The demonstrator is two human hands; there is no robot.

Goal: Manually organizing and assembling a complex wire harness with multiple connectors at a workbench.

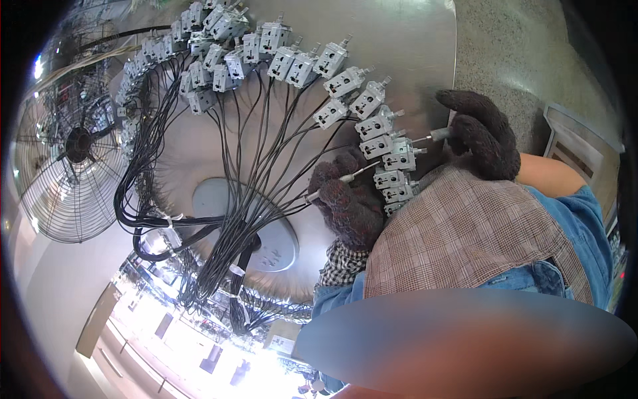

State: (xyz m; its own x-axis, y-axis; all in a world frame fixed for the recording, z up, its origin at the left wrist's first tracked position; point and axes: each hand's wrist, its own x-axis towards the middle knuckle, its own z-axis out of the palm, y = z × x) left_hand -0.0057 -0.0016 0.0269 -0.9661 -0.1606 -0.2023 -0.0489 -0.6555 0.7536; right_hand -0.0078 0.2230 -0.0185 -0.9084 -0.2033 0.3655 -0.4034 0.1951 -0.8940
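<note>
My left hand [347, 203], in a dark knitted glove, is closed round a slim pale tool [349, 177] with a thin metal shaft. Its tip points up and right toward a row of grey box-shaped switches [376, 124]. On the other side of that row, my right hand [484, 136], also gloved, grips a short pale cylinder [440, 134] with a thin metal tip. That tip points left, close to one grey switch [400, 155]. Whether either tip touches a switch, I cannot tell. Black wires [266, 156] run from the switches to a bundle at the left.
Many more grey switches [226, 73] curve along the far side of the shiny metal table [399, 33]. A grey oval plate [279, 243] lies under the wires. At the left stands a wire-caged fan [70, 179]. Speckled floor [505, 53] shows at the far right.
</note>
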